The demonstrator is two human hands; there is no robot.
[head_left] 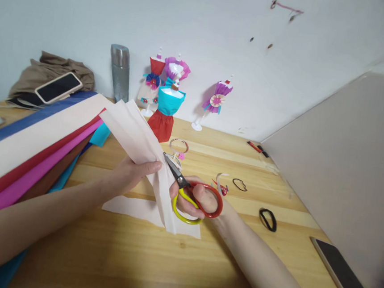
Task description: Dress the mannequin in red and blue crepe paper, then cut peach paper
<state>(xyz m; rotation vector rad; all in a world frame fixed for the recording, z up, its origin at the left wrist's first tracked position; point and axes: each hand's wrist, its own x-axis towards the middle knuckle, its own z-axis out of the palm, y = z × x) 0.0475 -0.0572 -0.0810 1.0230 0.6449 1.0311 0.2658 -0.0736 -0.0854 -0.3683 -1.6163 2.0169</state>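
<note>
My left hand point(139, 173) pinches a folded strip of white crepe paper point(132, 132), thumb on top, and holds it up at a slant above the table. In my right hand point(194, 198) is a pair of scissors point(181, 180) with one red and one yellow handle loop. Its dark blades point up and to the left and lie against the paper near my left thumb. Whether the blades are apart is hard to make out. Under my hands a torn-edged white paper piece point(126, 204) lies flat on the wooden table point(109, 249).
Coloured paper sheets point(40, 148) spread along the left. Behind stand a steel flask point(120, 72), small dress forms in paper dresses point(170, 102) and another dress form point(218, 97). A phone point(59, 87) leans on brown cloth point(50, 69). Hair ties point(268, 219) and a tablet-like device point(344, 278) lie right.
</note>
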